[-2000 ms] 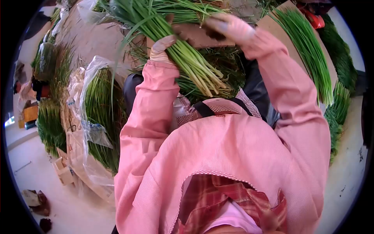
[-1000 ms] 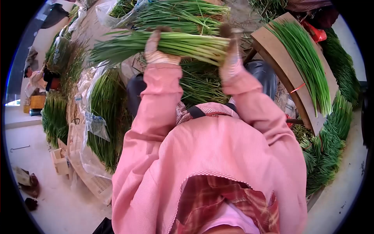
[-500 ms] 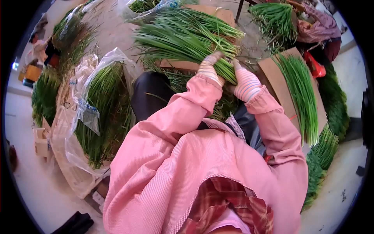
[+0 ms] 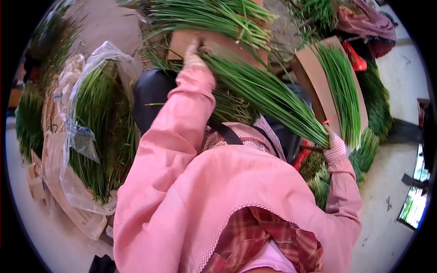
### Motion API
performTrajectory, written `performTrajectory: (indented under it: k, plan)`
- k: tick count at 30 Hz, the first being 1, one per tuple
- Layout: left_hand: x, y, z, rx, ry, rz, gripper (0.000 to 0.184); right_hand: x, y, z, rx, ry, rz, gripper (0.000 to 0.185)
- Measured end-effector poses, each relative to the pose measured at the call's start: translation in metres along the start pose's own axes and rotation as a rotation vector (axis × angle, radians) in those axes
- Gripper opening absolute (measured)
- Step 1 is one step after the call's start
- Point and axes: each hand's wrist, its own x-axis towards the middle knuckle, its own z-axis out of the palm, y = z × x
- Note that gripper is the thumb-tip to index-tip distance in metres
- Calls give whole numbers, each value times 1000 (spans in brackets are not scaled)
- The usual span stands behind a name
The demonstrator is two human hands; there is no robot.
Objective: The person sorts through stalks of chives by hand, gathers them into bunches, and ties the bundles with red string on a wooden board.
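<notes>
A bunch of garlic chives (image 4: 268, 93) stretches slantwise across my lap between both hands. My right hand (image 4: 336, 146), in a striped glove, is closed around its pale stem end at the right. At the upper left, my left hand (image 4: 193, 52) is at the green leaf tips, its fingers drawn in against them; the grip is partly hidden. Beyond the bunch, a loose pile of chives (image 4: 214, 20) lies on a cardboard sheet (image 4: 182, 43). Right of my right hand, more chives (image 4: 339, 86) rest on a cardboard strip (image 4: 312, 77) with a red tie (image 4: 330, 119).
On the left, a clear plastic bag (image 4: 107, 52) holds many chives (image 4: 98, 123). Several more bundles (image 4: 366, 157) stand along the right. Another person's checked sleeve (image 4: 364, 22) is at the upper right, near a red bag (image 4: 354, 57). Loose trimmings (image 4: 232, 104) lie below the held bunch.
My hands have moved apart: the right down and right with the stem end, the left up and left to the leaf tips. The bunch has left the pile, and the view has shifted.
</notes>
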Motion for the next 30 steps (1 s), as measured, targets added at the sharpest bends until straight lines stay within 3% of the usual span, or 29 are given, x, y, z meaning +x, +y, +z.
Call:
performTrajectory:
  k: [1,2,5,6,8,10,11,12,14,16,17,19,20,23,25,28,30]
  plan:
    - [20,-6,-25,-428,-537,-143,24,-21,3,-5,-138,-2,-43,59]
    - [15,1,-22,-475,-332,-85,23,-42,8,-11,-278,1,-86,61]
    - [18,15,-28,-416,-187,-14,17,-88,10,-23,-724,41,-34,66]
    - [19,18,-25,-337,-51,39,13,-91,8,-28,-623,41,6,66]
    - [31,20,-31,-192,-5,123,9,-97,3,-39,-420,52,85,65]
    - [48,16,-44,-71,33,193,15,-94,-22,-58,-734,119,101,50]
    - [58,16,-51,-63,52,172,16,-91,-76,-58,-906,204,24,52]
    - [59,22,-56,-8,-21,140,15,-88,-74,-74,-812,302,16,54]
    - [59,26,-59,-51,-82,161,12,-73,-90,-108,-158,477,-124,54]
    - [59,30,-64,-63,-43,195,12,-64,-105,-146,-427,583,-507,52]
    - [61,33,-68,-51,-9,197,13,-62,-108,-168,-637,725,-537,52]
    - [51,30,-64,-30,21,288,15,-57,-127,-200,-859,914,-250,53]
    - [47,29,-65,15,40,310,16,-51,-143,-203,-836,928,-300,56]
    - [53,30,-84,116,21,394,15,-26,-95,-265,-1002,1075,2,61]
    - [35,25,-79,149,58,444,15,-5,-24,-299,-828,1024,-336,60]
    - [36,28,-97,186,108,389,14,0,4,-255,-664,906,-99,58]
    - [15,18,-79,224,214,426,12,4,48,-240,-612,663,288,46]
